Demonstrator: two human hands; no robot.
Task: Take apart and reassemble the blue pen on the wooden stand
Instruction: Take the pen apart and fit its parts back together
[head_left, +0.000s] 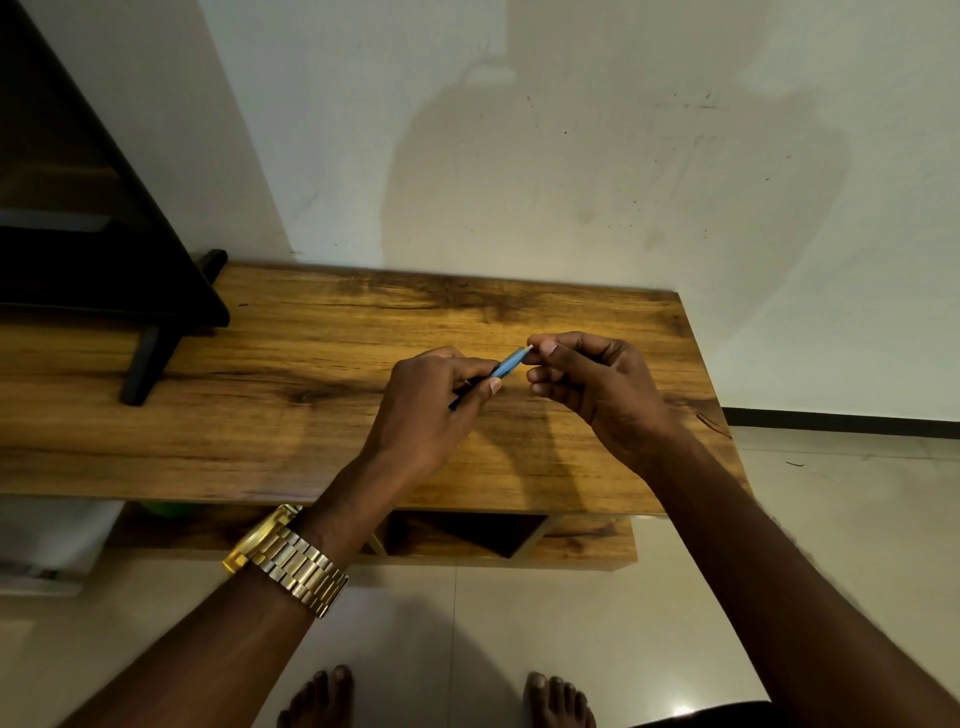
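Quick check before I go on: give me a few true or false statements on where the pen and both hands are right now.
1. Both hands hold the pen. True: the left hand grips the dark lower end and the right hand pinches the light tip.
2. The pen lies flat on the stand. False: it is held in the air above the stand.
3. A gold watch is on the right wrist. False: it is on the left wrist.
4. A dark TV stands on the stand's left part. True.
5. The pen's visible barrel is red. False: it is blue.
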